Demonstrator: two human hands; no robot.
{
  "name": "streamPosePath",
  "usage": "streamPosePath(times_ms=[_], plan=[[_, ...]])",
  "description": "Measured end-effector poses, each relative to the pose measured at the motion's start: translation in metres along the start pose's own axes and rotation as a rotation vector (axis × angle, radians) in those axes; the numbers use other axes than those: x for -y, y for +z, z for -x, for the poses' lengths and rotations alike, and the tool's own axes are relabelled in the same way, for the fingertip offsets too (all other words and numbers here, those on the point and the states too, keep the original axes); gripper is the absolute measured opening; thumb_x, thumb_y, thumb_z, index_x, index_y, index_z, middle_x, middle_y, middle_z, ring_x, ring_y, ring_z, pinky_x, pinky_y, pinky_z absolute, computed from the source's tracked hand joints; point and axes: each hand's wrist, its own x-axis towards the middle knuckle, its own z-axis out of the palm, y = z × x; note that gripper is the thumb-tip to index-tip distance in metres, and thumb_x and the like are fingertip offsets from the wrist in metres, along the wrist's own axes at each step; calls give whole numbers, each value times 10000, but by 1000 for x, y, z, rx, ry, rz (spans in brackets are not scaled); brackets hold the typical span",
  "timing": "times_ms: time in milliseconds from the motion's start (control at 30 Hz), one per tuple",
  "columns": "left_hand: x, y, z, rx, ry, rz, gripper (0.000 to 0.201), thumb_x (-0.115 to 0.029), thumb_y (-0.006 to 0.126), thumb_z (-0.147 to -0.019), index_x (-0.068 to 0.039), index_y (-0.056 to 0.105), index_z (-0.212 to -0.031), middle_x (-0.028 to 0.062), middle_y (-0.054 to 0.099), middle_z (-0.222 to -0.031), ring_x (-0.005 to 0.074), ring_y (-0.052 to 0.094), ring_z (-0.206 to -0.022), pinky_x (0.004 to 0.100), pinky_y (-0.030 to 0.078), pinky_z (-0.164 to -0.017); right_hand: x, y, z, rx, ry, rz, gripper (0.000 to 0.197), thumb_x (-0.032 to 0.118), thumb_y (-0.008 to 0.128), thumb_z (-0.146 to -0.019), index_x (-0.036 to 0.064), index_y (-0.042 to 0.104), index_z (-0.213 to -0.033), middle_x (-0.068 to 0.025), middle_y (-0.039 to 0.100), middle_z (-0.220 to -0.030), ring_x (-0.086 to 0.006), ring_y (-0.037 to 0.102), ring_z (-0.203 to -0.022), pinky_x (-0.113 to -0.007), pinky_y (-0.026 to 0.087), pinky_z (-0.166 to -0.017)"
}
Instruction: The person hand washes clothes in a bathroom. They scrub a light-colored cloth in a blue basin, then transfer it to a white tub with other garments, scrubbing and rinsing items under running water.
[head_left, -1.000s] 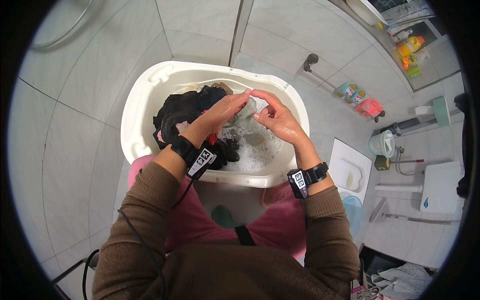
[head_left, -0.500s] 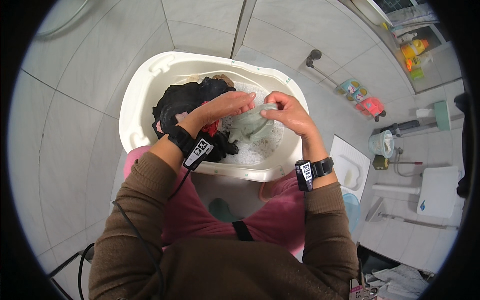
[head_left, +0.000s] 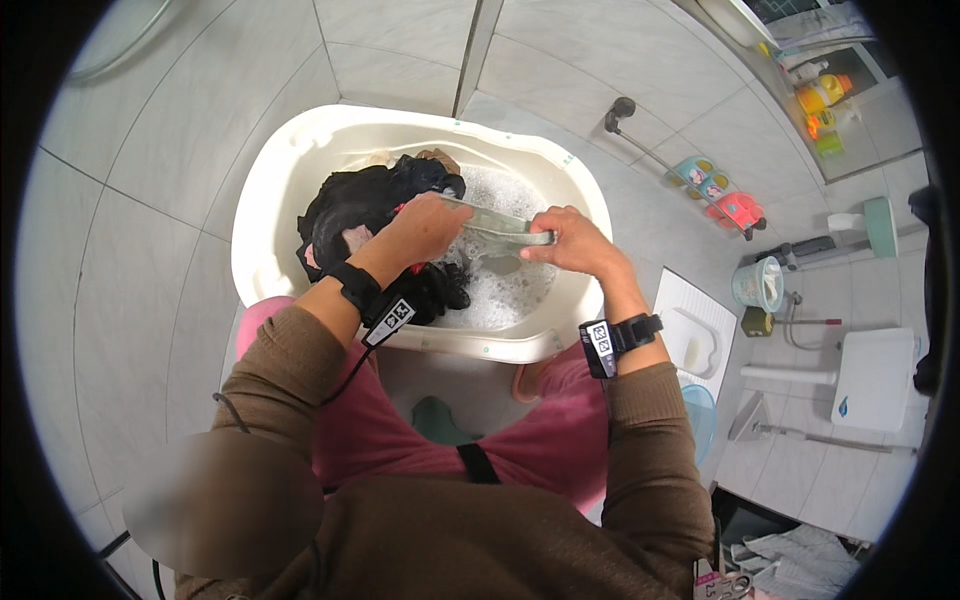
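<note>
A pale green wet garment [head_left: 492,224] is stretched between my two hands above soapy water; its exact kind does not show. My left hand [head_left: 428,228] has closed fingers on one end of it. At the other end, my right hand [head_left: 576,242] pinches its banded edge between thumb and fingers. Below lies a white plastic tub [head_left: 262,205] with foamy water [head_left: 505,300] in its right part. Dark wet clothes [head_left: 350,205] fill the left part, with bits of red and pink among them, partly hidden by my left forearm.
Right of the tub are a squat toilet [head_left: 688,345], a light blue basin [head_left: 701,420] and a small bucket [head_left: 757,285]. Slippers [head_left: 738,210] hang on the wall; bottles [head_left: 824,93] stand on a shelf. A green object [head_left: 437,420] lies between my legs.
My left hand has come down onto the garment and taken hold of its free end. The garment, bunched and hanging from my right hand before, is now drawn out flat between both hands.
</note>
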Motion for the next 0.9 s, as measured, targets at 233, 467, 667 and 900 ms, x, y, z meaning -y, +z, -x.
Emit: streamPosePath(times_ms=[233,467,667,900], plan=[[23,49,-23,162,61,-98,73,-65,578,-768,-69,530,-822,120,610,-779,308,597,-852,389,454,-828,-76,57,-23,-163,183,206,232,312,703,-822,88,654,-860,-85,609,-1030,-315,544,-1021,-405,457,-885],[50,143,-68,-121,95,-185,43,-102,550,-801,-84,587,-813,112,630,-815,268,609,-920,363,402,-949,-142,99,-63,-397,317,325,178,245,657,-827,113,652,-946,-107,606,-1092,-316,554,-1020,-437,459,-839],[44,261,-37,268,-35,-344,227,-155,566,-815,-40,656,-988,117,644,-973,285,572,-1024,376,335,-1023,-176,225,-59,43,547,433,376,165,624,-815,125,588,-1187,-167,603,-1202,-333,559,-1110,-449,466,-912],[58,291,-38,770,-34,-86,231,-147,570,-802,-33,682,-970,141,651,-1030,298,563,-1048,366,374,-999,-185,258,-59,566,355,331,318,274,593,-833,105,665,-1093,-134,665,-1107,-315,630,-1034,-446,480,-915]])
